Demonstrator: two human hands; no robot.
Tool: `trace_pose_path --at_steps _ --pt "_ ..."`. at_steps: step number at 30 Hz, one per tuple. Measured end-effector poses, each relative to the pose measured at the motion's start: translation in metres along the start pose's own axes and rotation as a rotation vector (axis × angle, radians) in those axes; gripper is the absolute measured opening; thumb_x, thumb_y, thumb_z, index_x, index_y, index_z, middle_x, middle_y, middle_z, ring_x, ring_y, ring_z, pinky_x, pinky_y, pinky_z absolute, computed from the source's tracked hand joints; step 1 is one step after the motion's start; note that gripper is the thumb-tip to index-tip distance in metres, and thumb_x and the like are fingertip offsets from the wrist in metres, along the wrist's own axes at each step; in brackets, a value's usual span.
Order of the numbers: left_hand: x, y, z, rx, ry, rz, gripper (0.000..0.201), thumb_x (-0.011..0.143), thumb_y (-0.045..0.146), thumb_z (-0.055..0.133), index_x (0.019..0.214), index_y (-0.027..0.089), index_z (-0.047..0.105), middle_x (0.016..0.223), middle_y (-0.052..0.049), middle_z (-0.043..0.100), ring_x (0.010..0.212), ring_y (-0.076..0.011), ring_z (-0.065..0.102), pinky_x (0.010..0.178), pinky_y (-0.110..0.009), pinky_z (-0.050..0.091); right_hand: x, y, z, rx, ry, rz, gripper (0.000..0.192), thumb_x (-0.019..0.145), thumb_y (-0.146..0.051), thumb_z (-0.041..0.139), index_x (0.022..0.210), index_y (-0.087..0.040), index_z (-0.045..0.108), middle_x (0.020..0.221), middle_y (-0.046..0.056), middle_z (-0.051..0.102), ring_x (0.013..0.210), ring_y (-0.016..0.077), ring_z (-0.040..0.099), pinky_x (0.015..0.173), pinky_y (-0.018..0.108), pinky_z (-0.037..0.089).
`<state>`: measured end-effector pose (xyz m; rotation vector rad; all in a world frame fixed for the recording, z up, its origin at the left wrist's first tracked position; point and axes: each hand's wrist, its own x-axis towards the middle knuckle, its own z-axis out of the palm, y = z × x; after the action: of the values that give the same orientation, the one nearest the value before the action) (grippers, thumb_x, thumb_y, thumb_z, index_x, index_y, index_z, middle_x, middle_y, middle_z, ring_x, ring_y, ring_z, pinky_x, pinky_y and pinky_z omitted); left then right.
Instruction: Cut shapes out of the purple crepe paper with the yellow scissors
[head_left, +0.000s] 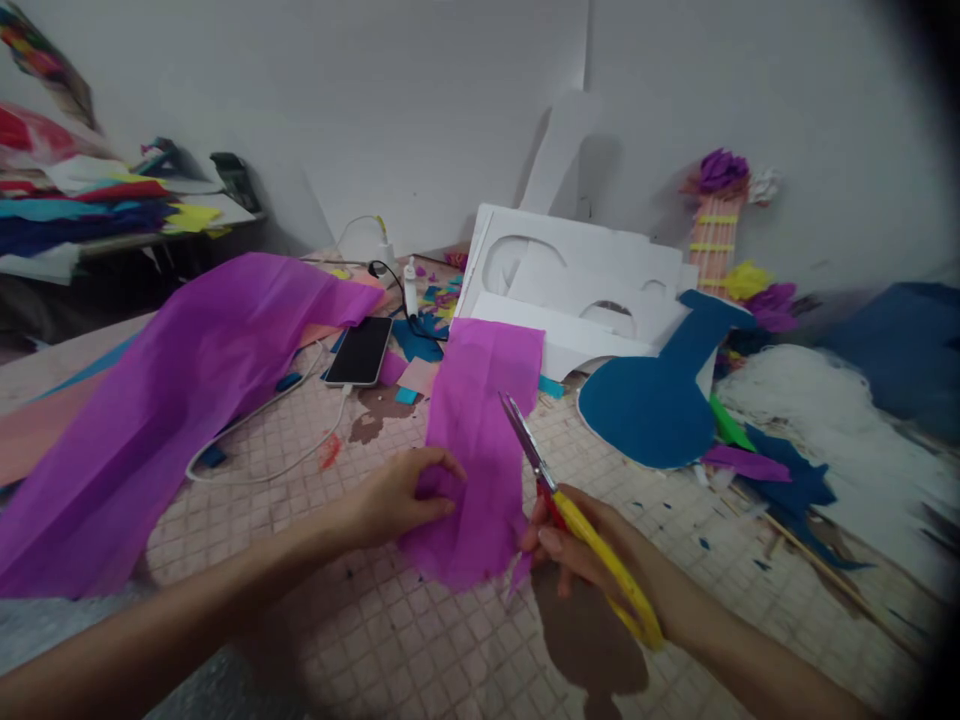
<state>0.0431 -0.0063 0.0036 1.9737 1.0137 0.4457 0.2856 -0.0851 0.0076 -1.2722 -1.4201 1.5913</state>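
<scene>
A purple sheet of thin paper (484,440) lies on the table before me, its near edge rounded. My left hand (409,495) rests at the sheet's left edge, thumb and index finger apart, its other fingers mostly hidden. On the right, my right hand (592,550) holds scissors (551,475) with yellow and red handles. Their blades point up and away over the sheet's right side and look nearly closed. Beside the right fingertips, a small purple scrap (519,572) hangs near the sheet's lower right edge.
A larger purple sheet (202,370) spreads at left beside a phone (360,352) with a white cable. Behind stand white cut-out boards (592,270). A blue guitar-like shape (652,405), white shreds (810,400) and a thin stick (832,580) lie at right.
</scene>
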Motion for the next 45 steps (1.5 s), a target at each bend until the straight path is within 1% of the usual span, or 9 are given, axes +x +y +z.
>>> trace_pose_path --at_steps 11,14,19,22,26,29,33,38,45 --pt "0.004 0.005 0.005 -0.302 -0.173 -0.034 0.025 0.077 0.023 0.052 0.097 0.017 0.064 0.093 -0.003 0.064 0.081 -0.0147 0.057 0.072 -0.026 0.044 -0.004 0.008 -0.007 -0.028 -0.011 -0.002 0.027 0.082 -0.043 0.061 0.089 -0.020 0.049 0.074 -0.003 0.052 0.064 0.0103 0.053 0.045 0.017 0.046" --pt "0.004 0.009 0.007 -0.310 -0.113 -0.039 0.023 0.073 0.034 0.062 0.088 0.017 0.062 0.086 -0.002 0.062 0.082 -0.0153 0.055 0.075 -0.027 0.043 -0.004 0.006 -0.008 -0.025 0.003 -0.003 0.026 0.082 -0.042 0.062 0.087 -0.020 0.049 0.074 -0.003 0.051 0.063 0.0098 0.051 0.046 0.018 0.045" --pt "0.002 0.009 0.015 -0.230 0.047 -0.129 0.030 0.061 0.035 0.071 0.079 0.017 0.055 0.070 0.003 0.051 0.067 -0.0122 0.047 0.063 -0.025 0.040 -0.006 0.005 -0.008 0.012 0.013 0.001 0.029 0.081 -0.046 0.062 0.090 -0.022 0.047 0.074 -0.003 0.054 0.068 0.0130 0.056 0.048 0.020 0.043" --pt "0.000 0.009 0.018 -0.227 0.077 -0.076 0.035 0.064 0.028 0.068 0.095 0.018 0.055 0.079 0.002 0.054 0.074 -0.0134 0.049 0.069 -0.026 0.043 -0.008 0.002 -0.008 0.039 0.034 -0.004 0.033 0.079 -0.048 0.063 0.090 -0.021 0.047 0.078 -0.001 0.056 0.070 0.0144 0.059 0.048 0.021 0.043" --pt "-0.006 0.012 0.017 -0.240 0.035 -0.061 0.059 0.070 0.021 0.059 0.127 0.023 0.044 0.101 -0.001 0.059 0.091 -0.0165 0.053 0.084 -0.031 0.043 -0.014 -0.003 -0.011 0.038 0.077 0.023 0.035 0.078 -0.050 0.062 0.092 -0.021 0.047 0.082 0.001 0.057 0.070 0.0155 0.062 0.047 0.022 0.043" --pt "-0.007 0.013 0.016 -0.284 0.017 -0.089 0.046 0.074 0.021 0.054 0.120 0.021 0.053 0.108 -0.003 0.061 0.098 -0.0181 0.054 0.085 -0.031 0.042 -0.017 -0.003 -0.015 0.035 0.098 0.019 0.036 0.078 -0.051 0.061 0.093 -0.022 0.047 0.080 0.001 0.058 0.069 0.0151 0.061 0.047 0.022 0.044" --pt "-0.005 0.016 0.019 -0.354 -0.054 -0.208 0.028 0.077 0.030 0.053 0.099 0.017 0.063 0.088 -0.003 0.064 0.079 -0.0168 0.058 0.070 -0.029 0.045 -0.020 0.001 -0.014 0.024 0.149 0.034 0.037 0.077 -0.052 0.061 0.093 -0.021 0.047 0.081 0.001 0.057 0.067 0.0150 0.062 0.046 0.022 0.044" --pt "-0.004 0.020 0.027 -0.335 0.105 -0.170 0.039 0.064 0.033 0.069 0.099 0.019 0.058 0.097 -0.003 0.062 0.090 -0.0199 0.057 0.078 -0.032 0.047 -0.018 0.003 -0.008 -0.008 0.188 0.018 0.035 0.077 -0.051 0.061 0.087 -0.021 0.049 0.086 0.002 0.057 0.062 0.0138 0.062 0.043 0.022 0.043" --pt "-0.009 0.017 0.043 -0.326 0.313 -0.057 0.078 0.070 0.024 0.064 0.138 0.023 0.025 0.134 -0.009 0.043 0.119 -0.0242 0.045 0.100 -0.041 0.037 -0.012 -0.008 0.013 -0.061 0.214 0.106 0.036 0.065 -0.041 0.072 0.082 -0.023 0.046 0.071 -0.001 0.054 0.064 0.0170 0.058 0.044 0.025 0.043"
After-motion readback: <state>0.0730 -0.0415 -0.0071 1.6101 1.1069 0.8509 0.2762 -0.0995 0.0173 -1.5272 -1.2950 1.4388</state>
